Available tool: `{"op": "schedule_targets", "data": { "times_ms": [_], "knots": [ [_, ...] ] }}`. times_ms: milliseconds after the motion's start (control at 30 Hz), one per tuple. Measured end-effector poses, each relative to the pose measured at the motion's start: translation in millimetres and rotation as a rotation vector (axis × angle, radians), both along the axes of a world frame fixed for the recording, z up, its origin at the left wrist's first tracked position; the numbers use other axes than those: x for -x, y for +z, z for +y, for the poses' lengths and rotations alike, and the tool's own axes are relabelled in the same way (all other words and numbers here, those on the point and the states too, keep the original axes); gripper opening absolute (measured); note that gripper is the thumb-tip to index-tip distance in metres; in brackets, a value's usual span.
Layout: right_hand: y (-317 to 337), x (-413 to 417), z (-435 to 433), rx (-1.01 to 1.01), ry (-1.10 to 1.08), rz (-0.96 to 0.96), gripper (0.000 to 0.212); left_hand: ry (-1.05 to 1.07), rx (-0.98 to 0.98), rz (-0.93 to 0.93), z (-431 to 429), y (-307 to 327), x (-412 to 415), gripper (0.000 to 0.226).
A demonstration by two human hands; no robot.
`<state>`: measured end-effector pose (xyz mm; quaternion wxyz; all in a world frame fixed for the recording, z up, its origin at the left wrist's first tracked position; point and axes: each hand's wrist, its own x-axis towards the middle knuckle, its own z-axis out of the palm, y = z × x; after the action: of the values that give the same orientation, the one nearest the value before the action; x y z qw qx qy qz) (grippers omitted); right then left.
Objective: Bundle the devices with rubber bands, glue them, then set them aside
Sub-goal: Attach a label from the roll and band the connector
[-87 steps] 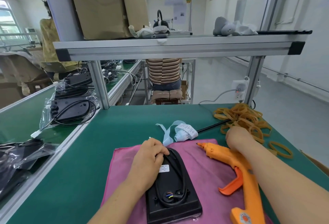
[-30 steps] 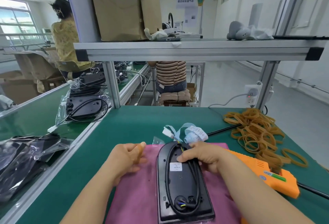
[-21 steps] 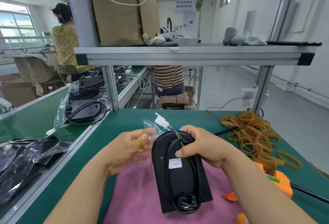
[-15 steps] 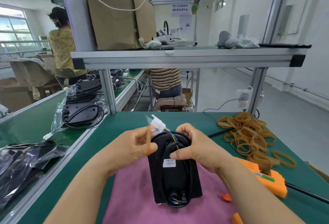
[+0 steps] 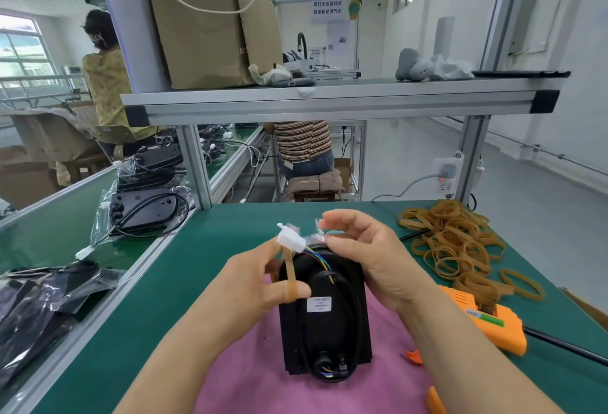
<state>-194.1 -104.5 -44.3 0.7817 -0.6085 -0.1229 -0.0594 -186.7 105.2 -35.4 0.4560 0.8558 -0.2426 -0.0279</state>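
Observation:
A black oval device point(image 5: 324, 325) with a black cable looped on its back stands on its lower end on the pink cloth point(image 5: 263, 377). Its coloured wires end in a white connector point(image 5: 291, 240) above the top edge. My left hand point(image 5: 250, 285) holds a tan rubber band point(image 5: 291, 274) stretched between thumb and fingertip, right beside the connector, the thumb against the device. My right hand point(image 5: 368, 259) is at the device's top right, its fingertips pinching a scrap of clear plastic point(image 5: 318, 228) by the wires.
An orange glue gun point(image 5: 487, 321) lies right of the cloth, with a pile of rubber bands point(image 5: 454, 242) behind it. Bagged black devices point(image 5: 144, 213) and dark bags point(image 5: 39, 298) fill the left bench. A shelf beam point(image 5: 329, 102) crosses overhead on metal posts point(image 5: 197, 167).
The device went from lying flat on the cloth to standing on its end. My left hand brought the rubber band up to the connector. My right hand shifted from the cable to the clear plastic.

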Motion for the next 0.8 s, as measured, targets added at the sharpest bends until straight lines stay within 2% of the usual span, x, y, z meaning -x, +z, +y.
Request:
{"op": "schedule_targets", "data": {
  "times_ms": [100, 200, 333, 400, 433, 533, 567, 633, 733, 800],
  "knots": [
    [-8, -2, 6, -0.217, -0.152, 0.014, 0.032, -0.042, 0.03, 0.014, -4, -4, 5, 0.042],
    [-13, -3, 7, -0.21, -0.266, -0.044, 0.036, -0.012, 0.036, -0.017, -9, -10, 5, 0.04],
    [-5, 1, 9, 0.002, -0.263, -0.093, 0.042, 0.055, -0.023, -0.078, -10, -11, 3, 0.036],
    [5, 8, 8, 0.127, -0.192, -0.095, 0.027, 0.06, -0.055, -0.105, -11, -9, 3, 0.037],
    [12, 11, 8, 0.248, -0.158, -0.104, 0.02, 0.063, -0.067, -0.119, -11, -8, 3, 0.038],
    [25, 12, 19, 0.741, -0.253, -0.246, 0.027, 0.044, -0.055, -0.159, -11, -7, 0, 0.038],
    [28, 12, 24, 0.778, -0.329, -0.299, 0.021, 0.037, -0.053, -0.164, -10, -7, -1, 0.04],
    [25, 11, 30, 0.691, -0.516, -0.326, 0.018, 0.025, -0.041, -0.165, -7, -8, -3, 0.057],
    [17, 7, 9, 0.306, -0.743, -0.046, 0.016, 0.053, -0.011, -0.148, -1, -9, -8, 0.072],
    [14, 7, -6, 0.101, -0.733, 0.117, 0.012, 0.026, -0.024, -0.139, 0, -11, -10, 0.074]
  ]
}}
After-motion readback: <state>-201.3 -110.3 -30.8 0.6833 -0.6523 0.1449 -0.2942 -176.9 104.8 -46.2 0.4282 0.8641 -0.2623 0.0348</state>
